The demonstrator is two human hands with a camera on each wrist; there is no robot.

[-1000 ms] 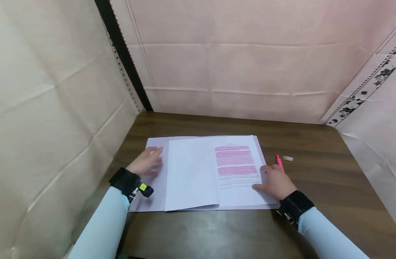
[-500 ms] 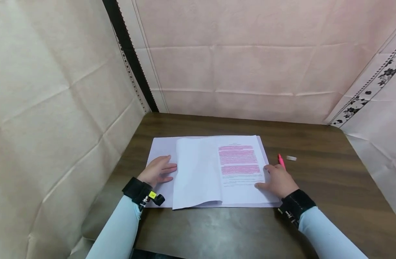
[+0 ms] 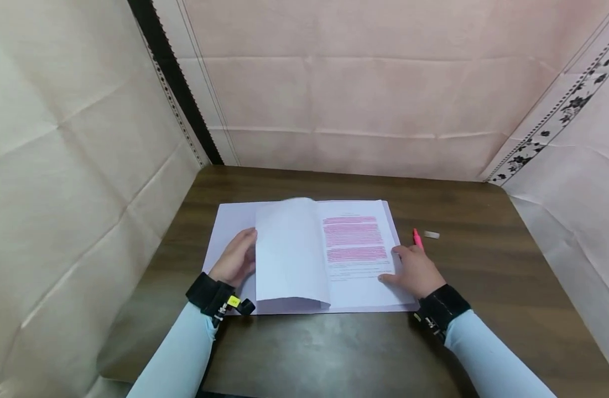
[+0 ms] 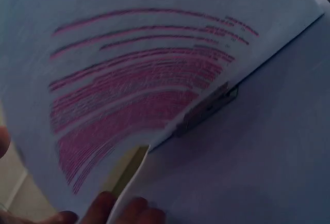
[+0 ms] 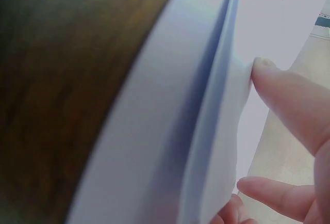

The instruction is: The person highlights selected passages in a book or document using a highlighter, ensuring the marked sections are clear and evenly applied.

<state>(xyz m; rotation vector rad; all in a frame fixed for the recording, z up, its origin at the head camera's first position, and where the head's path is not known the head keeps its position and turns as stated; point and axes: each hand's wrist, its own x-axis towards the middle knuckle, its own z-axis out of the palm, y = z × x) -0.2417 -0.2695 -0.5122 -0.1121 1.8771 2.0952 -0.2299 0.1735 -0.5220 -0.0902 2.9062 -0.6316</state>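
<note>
A pale open folder [image 3: 237,213] lies on the table with white sheets in it. One page [image 3: 289,254] is turned leftward and bowed, its blank side up; its underside carries pink-marked lines in the left wrist view. My left hand [image 3: 235,260] holds this page at its left edge, fingertips partly hidden behind the paper. At the opposite side my right hand [image 3: 412,272] holds the edge of the sheets, thumb on top; other fingers show at the edge in the right wrist view. The right-hand page [image 3: 356,237] has two pink-marked blocks of text.
Just beyond my right hand lies a pink pen [image 3: 417,237], partly hidden by that hand, beside a small whitish piece [image 3: 431,235]. The brown wooden table [image 3: 304,354] is bordered by pale cloth walls [image 3: 359,110] at the back and sides.
My left hand has moved from the folder's left part to the page's edge, its fingers now partly behind it. The page bows up more. The right hand has stayed at its edge.
</note>
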